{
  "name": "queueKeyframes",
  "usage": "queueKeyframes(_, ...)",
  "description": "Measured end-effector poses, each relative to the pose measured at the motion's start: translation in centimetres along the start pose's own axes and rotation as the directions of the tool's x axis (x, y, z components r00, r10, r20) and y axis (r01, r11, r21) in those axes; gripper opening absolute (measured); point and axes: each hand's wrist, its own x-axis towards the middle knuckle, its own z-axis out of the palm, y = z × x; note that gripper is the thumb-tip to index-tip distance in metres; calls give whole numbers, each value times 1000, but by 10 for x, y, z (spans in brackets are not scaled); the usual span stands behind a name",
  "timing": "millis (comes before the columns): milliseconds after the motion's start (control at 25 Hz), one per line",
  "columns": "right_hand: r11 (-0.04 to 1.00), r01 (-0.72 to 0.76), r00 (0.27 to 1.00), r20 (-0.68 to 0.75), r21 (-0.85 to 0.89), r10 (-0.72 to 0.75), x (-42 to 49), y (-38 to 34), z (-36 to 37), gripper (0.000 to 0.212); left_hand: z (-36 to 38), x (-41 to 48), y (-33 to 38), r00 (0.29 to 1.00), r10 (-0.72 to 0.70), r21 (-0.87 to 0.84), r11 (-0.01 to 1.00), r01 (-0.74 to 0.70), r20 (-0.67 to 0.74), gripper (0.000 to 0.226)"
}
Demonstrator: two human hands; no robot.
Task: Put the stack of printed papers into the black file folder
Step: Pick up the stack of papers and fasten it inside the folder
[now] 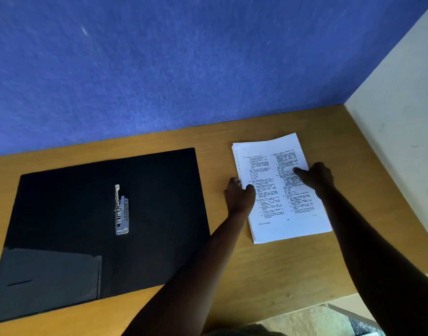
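Note:
The black file folder (62,209) lies open and flat on the left of the wooden desk, with a metal clip (121,212) at its spine and a pocket at its lower left. To its right lies the stack of printed papers (278,202), white with two columns of text. My left hand (239,196) grips the stack's left edge, thumb on top. My right hand (316,177) grips the stack's right edge, thumb pressed on the top sheet. The stack still rests on the desk.
The wooden desk (232,267) meets a blue wall (159,69) at the back and a cream wall (402,117) on the right. The desk's front edge runs at the lower right, with floor below it.

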Motion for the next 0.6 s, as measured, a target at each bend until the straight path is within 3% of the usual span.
queueKeyframes(200,1000,-10,1000,-5,5,10,0,-11,-3,70,-4,-2,-1,1000,3,-53,999,-3,-1,43)
queueKeyframes(360,969,-105,991,106,225,83,9,-10,-15,72,-6,-1,-1,1000,-1,-59,998,1,-3,39)
queueKeyframes(520,940,-127,962,270,316,39,4,-12,-21,38,-7,-2,0,1000,-4,-63,998,4,2,39)
queueKeyframes(600,939,-99,959,283,329,2,0,-11,-22,35,-8,0,-1,1000,-6,-58,998,6,1,39)
